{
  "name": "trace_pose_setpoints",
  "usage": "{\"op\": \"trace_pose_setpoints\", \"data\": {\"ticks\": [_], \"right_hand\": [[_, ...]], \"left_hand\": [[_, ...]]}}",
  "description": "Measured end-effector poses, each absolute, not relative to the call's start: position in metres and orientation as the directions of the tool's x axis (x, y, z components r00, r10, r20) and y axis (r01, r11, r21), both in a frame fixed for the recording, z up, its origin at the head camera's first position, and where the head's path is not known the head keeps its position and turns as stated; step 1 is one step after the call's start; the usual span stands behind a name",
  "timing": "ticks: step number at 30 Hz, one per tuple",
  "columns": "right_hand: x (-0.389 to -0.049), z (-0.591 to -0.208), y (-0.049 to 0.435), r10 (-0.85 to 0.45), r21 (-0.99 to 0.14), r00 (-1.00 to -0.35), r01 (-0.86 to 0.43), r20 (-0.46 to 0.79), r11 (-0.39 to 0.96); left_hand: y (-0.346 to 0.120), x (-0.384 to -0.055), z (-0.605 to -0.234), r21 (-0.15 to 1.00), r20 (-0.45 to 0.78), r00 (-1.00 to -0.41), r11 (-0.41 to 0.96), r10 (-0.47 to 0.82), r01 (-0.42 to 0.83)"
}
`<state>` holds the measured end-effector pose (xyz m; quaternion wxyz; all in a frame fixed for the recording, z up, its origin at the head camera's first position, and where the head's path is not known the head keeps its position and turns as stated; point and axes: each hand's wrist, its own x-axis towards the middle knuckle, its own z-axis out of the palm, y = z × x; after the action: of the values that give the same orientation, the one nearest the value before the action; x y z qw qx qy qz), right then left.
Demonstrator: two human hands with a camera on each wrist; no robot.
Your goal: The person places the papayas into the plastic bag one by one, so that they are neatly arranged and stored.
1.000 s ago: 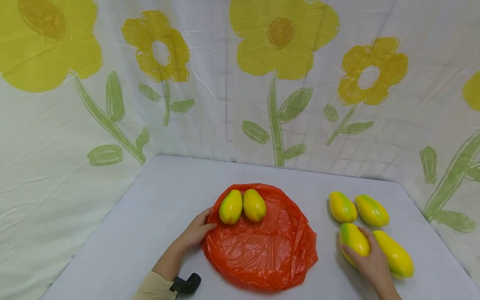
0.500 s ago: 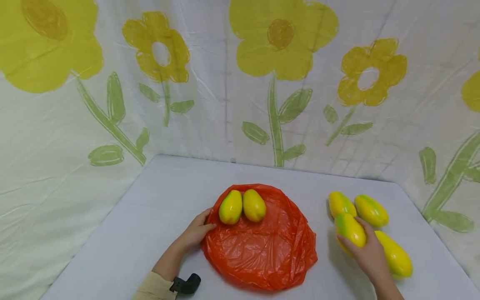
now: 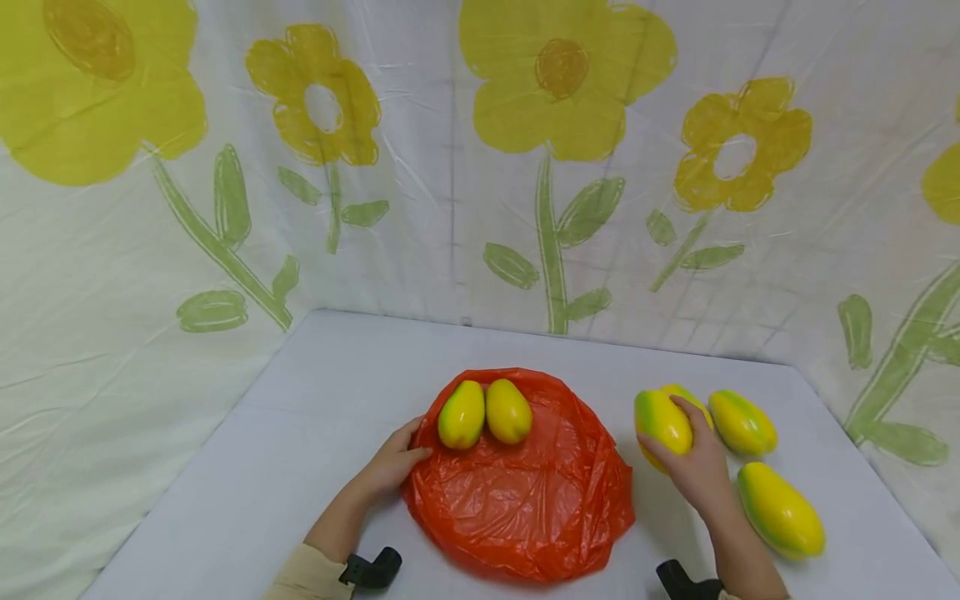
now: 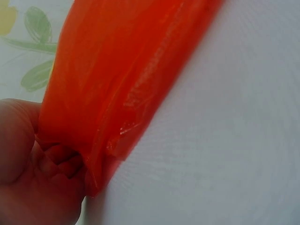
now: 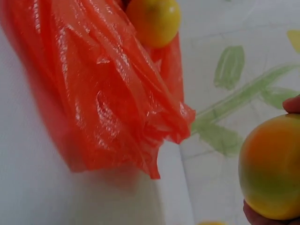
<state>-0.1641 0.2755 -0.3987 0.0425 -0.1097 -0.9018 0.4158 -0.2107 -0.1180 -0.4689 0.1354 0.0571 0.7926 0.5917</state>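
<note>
A red plastic bag [image 3: 517, 508] lies spread open on the table, with two yellow-green papayas [image 3: 461, 415] in its far left part. My left hand [image 3: 392, 463] pinches the bag's left rim between thumb and fingers; the left wrist view shows the red film [image 4: 98, 84] running from that grip. On the right, my right hand [image 3: 697, 457] grips another papaya [image 3: 663, 421] from its right side, held above the table. In the right wrist view this papaya [image 5: 272, 166] shows at the right edge, with fingertips above and below it.
Behind the held papaya, one more papaya [image 3: 686, 396] is partly covered. Two others lie farther right, a papaya [image 3: 742, 422] at the back and a papaya [image 3: 782, 510] nearer the front. A flower-printed curtain [image 3: 420, 208] hangs behind the white table [image 3: 315, 400].
My right hand has lifted the papaya from among the others and carried it left and away from me. My left hand and the bag have stayed in place.
</note>
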Motion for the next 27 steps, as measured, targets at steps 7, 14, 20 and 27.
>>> {"op": "trace_pose_setpoints", "data": {"ticks": [7,14,20,27], "right_hand": [[-0.182,-0.393,0.254,0.211,-0.757,-0.977,0.127,0.015,0.641],[-0.202,-0.390,0.238,0.201,-0.767,-0.979,0.105,0.032,0.633],[-0.220,-0.388,0.224,0.170,-0.777,-0.985,0.074,0.043,0.625],[-0.240,-0.398,0.203,0.117,-0.808,-0.992,0.028,0.051,0.589]], "left_hand": [[-0.117,-0.210,-0.469,0.953,-0.146,-0.957,0.297,0.251,-0.067],[-0.118,-0.210,-0.468,0.953,-0.146,-0.956,0.294,0.253,-0.068],[-0.117,-0.208,-0.465,0.954,-0.151,-0.959,0.288,0.240,-0.078],[-0.117,-0.208,-0.464,0.953,-0.153,-0.958,0.293,0.243,-0.078]]}}
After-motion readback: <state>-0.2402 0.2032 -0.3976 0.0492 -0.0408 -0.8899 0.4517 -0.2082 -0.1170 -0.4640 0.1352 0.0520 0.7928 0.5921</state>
